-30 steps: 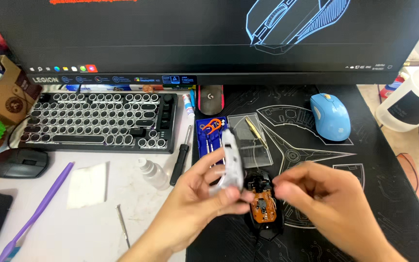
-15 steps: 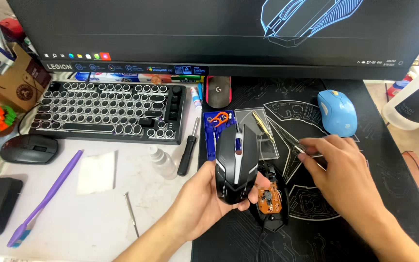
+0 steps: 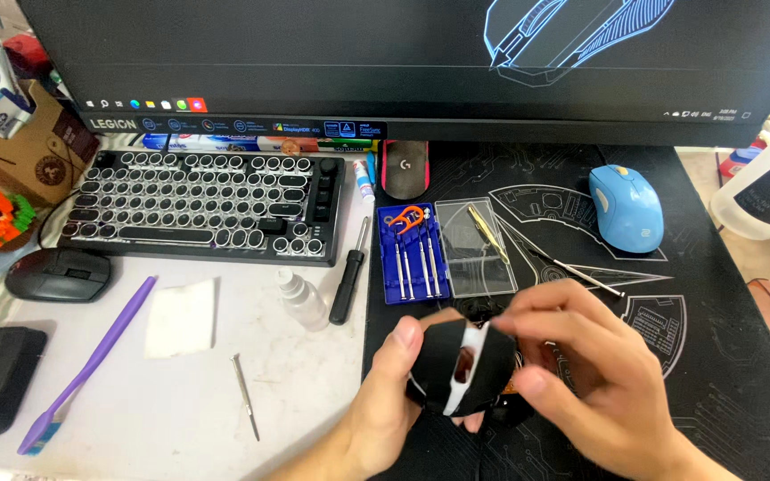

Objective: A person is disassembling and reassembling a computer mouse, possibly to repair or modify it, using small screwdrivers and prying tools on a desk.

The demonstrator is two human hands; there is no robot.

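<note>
My left hand point(image 3: 385, 401) grips a black mouse shell point(image 3: 452, 365) with a white edge, held tilted just above the black desk mat point(image 3: 724, 356). My right hand point(image 3: 590, 374) closes over the shell's right side, its fingers touching it. The mouse base with its orange circuit board lies under both hands and is almost fully hidden. Just beyond the hands lie a blue screwdriver case point(image 3: 412, 254) and its clear lid point(image 3: 474, 258).
A round-key keyboard point(image 3: 207, 205) sits under the monitor point(image 3: 385, 62). A blue mouse point(image 3: 626, 207), black mouse point(image 3: 57, 273), small spray bottle point(image 3: 300, 298), black screwdriver point(image 3: 349, 272), purple tool point(image 3: 86, 365), white cloth point(image 3: 180, 316) and thin metal bit point(image 3: 245, 396) lie around.
The left hand has turned the mouse shell from top-up to its side. The right hand came left from the tools and now closes on the shell.
</note>
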